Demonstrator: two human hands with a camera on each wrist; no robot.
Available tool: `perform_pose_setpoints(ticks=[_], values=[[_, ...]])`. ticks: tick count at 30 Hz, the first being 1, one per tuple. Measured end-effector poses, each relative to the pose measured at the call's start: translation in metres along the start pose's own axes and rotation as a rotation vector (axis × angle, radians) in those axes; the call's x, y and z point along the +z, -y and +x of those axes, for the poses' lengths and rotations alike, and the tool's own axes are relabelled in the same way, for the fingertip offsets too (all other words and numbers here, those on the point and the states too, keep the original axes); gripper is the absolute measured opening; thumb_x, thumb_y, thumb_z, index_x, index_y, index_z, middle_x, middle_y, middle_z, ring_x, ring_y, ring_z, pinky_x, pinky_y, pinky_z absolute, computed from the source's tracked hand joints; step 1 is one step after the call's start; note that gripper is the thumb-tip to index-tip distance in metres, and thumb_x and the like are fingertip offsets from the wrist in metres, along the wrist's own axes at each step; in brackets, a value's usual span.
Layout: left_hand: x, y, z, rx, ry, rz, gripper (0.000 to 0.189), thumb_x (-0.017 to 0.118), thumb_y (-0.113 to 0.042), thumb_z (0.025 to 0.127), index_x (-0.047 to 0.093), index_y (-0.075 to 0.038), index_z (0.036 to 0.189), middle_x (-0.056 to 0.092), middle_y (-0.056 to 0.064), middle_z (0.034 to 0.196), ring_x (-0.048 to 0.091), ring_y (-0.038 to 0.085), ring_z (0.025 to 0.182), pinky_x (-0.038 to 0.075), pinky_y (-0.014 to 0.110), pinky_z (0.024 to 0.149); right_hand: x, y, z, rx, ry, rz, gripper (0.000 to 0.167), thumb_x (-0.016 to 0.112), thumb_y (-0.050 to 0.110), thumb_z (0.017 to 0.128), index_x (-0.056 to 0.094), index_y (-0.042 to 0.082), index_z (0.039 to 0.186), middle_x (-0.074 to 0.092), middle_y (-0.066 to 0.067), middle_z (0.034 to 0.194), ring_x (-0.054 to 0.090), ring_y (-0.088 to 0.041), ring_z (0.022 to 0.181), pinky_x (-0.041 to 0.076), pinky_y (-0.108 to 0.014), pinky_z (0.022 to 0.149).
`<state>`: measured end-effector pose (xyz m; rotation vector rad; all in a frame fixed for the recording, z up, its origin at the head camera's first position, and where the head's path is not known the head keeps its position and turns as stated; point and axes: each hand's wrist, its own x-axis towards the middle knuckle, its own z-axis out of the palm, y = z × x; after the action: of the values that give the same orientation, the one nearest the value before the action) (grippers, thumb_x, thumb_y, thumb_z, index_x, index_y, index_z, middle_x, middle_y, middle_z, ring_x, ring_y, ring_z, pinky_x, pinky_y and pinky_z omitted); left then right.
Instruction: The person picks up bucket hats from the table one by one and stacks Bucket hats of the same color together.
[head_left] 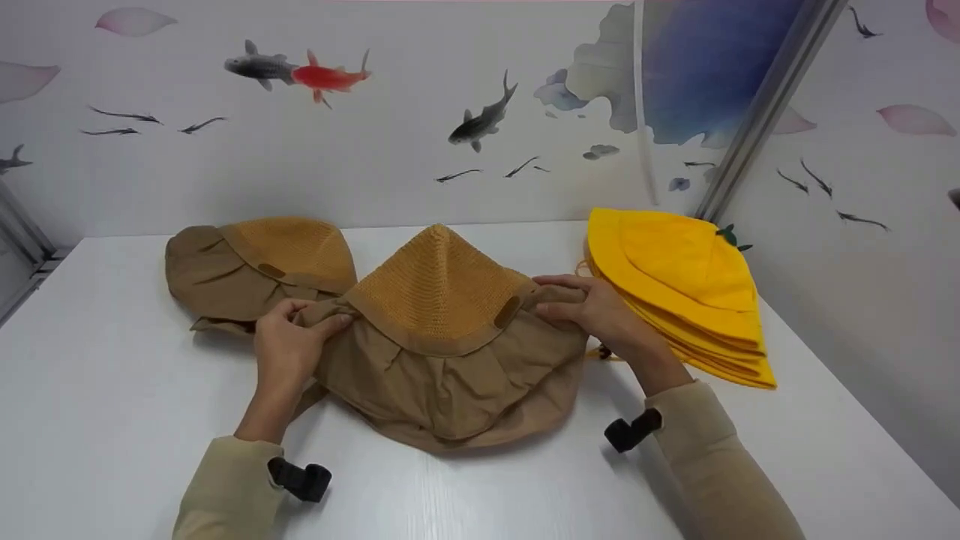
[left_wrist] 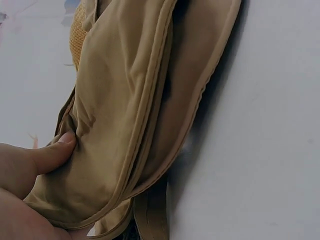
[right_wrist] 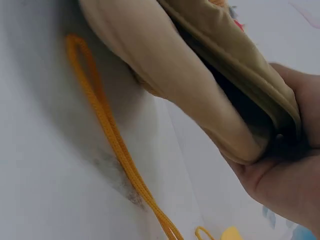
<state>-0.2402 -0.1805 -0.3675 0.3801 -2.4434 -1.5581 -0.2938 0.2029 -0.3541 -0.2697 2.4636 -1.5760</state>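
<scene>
A brown sun hat [head_left: 442, 300] with a woven tan crown and a pleated cloth brim stands in the middle of the table, its crown peaked and its brim facing me. My left hand [head_left: 289, 345] pinches the brim's left side, thumb on the outer cloth. On the opposite side my right hand [head_left: 600, 311] grips the brim between thumb and fingers. Folded layers of the brim [left_wrist: 115, 110] show in the left wrist view. In the right wrist view the brim's edge [right_wrist: 185, 85] runs into the right palm, with a dark gap between layers.
Behind my left hand lies a second brown hat [head_left: 225, 262]. Several yellow hats [head_left: 675, 277] are stacked at the right, a green leaf trim on top. An orange cord loop [right_wrist: 107, 117] lies on the white table [head_left: 97, 390]. A patterned wall [head_left: 405, 150] stands behind.
</scene>
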Motion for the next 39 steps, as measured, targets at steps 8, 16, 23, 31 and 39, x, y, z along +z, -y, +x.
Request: perform_pose_setpoints(ticks=[8, 16, 23, 31, 39], values=[[-0.005, -0.002, 0.004, -0.074, 0.108, -0.085, 0.048, 0.071, -0.021, 0.094, 0.055, -0.002, 0.134, 0.044, 0.021, 0.149, 0.043, 0.036, 0.139, 0.041, 0.047, 0.111, 0.005, -0.001, 0.002, -0.019, -0.057, -0.005, 0.046, 0.074, 0.02, 0.092, 0.063, 0.021, 0.136, 0.06, -0.008, 0.142, 0.054, -0.023, 0.13, 0.043, -0.041, 0.112], [-0.024, -0.004, 0.009, -0.11, 0.018, -0.093, 0.038, 0.06, -0.018, 0.099, 0.058, -0.005, 0.136, 0.055, 0.015, 0.136, 0.053, 0.02, 0.117, 0.047, 0.019, 0.084, 0.004, -0.005, 0.004, -0.031, -0.063, 0.014, 0.046, 0.072, 0.017, 0.092, 0.062, 0.018, 0.137, 0.064, -0.01, 0.137, 0.061, -0.018, 0.121, 0.047, -0.032, 0.104], [-0.048, 0.003, 0.017, -0.167, -0.036, -0.129, 0.036, 0.055, -0.016, 0.101, 0.057, -0.005, 0.135, 0.056, 0.005, 0.127, 0.057, 0.005, 0.092, 0.053, 0.014, 0.073, 0.002, -0.009, 0.005, -0.019, -0.077, -0.012, 0.046, 0.073, 0.018, 0.092, 0.062, 0.019, 0.137, 0.063, -0.01, 0.138, 0.058, -0.023, 0.125, 0.045, -0.039, 0.109], [-0.081, 0.018, 0.042, -0.155, -0.13, 0.081, 0.036, 0.053, -0.021, 0.101, 0.059, -0.003, 0.132, 0.06, 0.009, 0.124, 0.052, 0.003, 0.085, 0.044, 0.013, 0.065, 0.0, -0.01, 0.003, -0.014, -0.079, -0.033, 0.046, 0.072, 0.016, 0.092, 0.062, 0.018, 0.136, 0.059, -0.011, 0.142, 0.05, -0.028, 0.129, 0.041, -0.044, 0.112], [-0.105, 0.033, 0.065, -0.198, -0.061, 0.193, 0.075, 0.045, -0.037, 0.098, 0.018, 0.003, 0.155, 0.021, 0.035, 0.155, 0.039, 0.04, 0.13, 0.046, 0.045, 0.1, 0.001, -0.009, 0.006, 0.007, -0.054, -0.042, 0.046, 0.072, 0.019, 0.092, 0.061, 0.02, 0.137, 0.059, -0.01, 0.142, 0.051, -0.027, 0.131, 0.04, -0.045, 0.114]])
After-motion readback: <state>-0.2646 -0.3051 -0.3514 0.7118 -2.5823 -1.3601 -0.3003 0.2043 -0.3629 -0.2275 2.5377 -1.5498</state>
